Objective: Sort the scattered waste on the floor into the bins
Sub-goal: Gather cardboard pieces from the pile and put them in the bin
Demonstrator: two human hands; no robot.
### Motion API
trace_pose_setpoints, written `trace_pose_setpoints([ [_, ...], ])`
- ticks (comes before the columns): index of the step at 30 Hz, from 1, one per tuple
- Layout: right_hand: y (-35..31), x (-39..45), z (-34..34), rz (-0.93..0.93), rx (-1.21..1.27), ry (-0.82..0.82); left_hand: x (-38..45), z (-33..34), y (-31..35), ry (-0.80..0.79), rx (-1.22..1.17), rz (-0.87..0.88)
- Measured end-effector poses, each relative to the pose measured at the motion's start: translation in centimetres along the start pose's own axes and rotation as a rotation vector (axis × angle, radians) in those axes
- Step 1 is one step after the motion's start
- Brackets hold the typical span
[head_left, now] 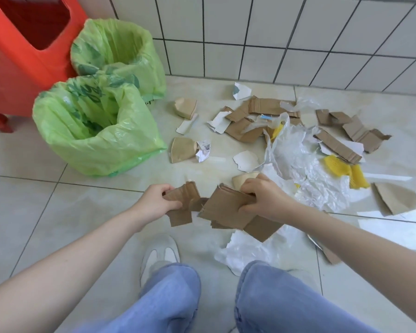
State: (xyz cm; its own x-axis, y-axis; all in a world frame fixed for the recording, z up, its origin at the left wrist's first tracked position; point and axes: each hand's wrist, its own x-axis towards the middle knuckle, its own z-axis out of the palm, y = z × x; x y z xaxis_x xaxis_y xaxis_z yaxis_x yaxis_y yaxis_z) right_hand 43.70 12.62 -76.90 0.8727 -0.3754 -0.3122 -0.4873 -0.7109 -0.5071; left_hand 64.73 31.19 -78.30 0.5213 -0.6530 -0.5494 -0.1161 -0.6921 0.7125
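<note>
Pale tiled floor (58,207) meets a white tiled wall (274,32) at the back. Bare floor lies open at left and front; waste (286,131), cardboard, plastic and paper, is scattered at right. A red stool (22,56) stands in the left corner. Beside it two bins (99,131) lined with green bags; their contents can't be told. Left hand (156,203) is clenched on a cardboard scrap (180,200), right hand (262,198) on a cardboard stack (226,207), above the floor.
</note>
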Motion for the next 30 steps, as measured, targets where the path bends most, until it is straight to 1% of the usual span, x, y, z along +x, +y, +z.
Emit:
trace_pose_setpoints([
  [2,-0.9,0.5,-1.4,0.047,0.088,0.041,-0.2,-1.5,0.5,0.071,-0.033,0.019],
  [4,-1.9,0.9,-2.6,0.103,0.234,0.082,-0.3,-2.9,0.8,0.134,-0.057,0.032],
  [6,-2.9,1.2,-3.7,0.163,0.427,0.115,-0.4,-4.3,1.0,0.177,-0.106,0.034],
  [11,-4.4,2.1,-5.6,0.343,1.031,0.137,-0.8,-6.9,2.2,0.222,-0.217,0.031],
  [14,-5.0,2.9,-7.0,0.406,1.221,0.124,-0.8,-8.4,3.2,0.242,-0.25,0.047],
  [22,-7.2,5.4,-11.2,0.402,1.375,0.068,0.0,-11.4,6.0,0.256,-0.358,0.085],
  [24,-7.8,6.0,-12.1,0.402,1.373,0.076,0.2,-11.9,6.6,0.244,-0.387,0.087],
  [27,-8.4,6.9,-13.1,0.408,1.351,0.126,0.7,-12.6,7.3,0.202,-0.423,0.083],
  [30,-9.1,7.6,-13.5,0.368,1.381,0.157,0.9,-12.2,7.8,0.107,-0.436,0.072],
])
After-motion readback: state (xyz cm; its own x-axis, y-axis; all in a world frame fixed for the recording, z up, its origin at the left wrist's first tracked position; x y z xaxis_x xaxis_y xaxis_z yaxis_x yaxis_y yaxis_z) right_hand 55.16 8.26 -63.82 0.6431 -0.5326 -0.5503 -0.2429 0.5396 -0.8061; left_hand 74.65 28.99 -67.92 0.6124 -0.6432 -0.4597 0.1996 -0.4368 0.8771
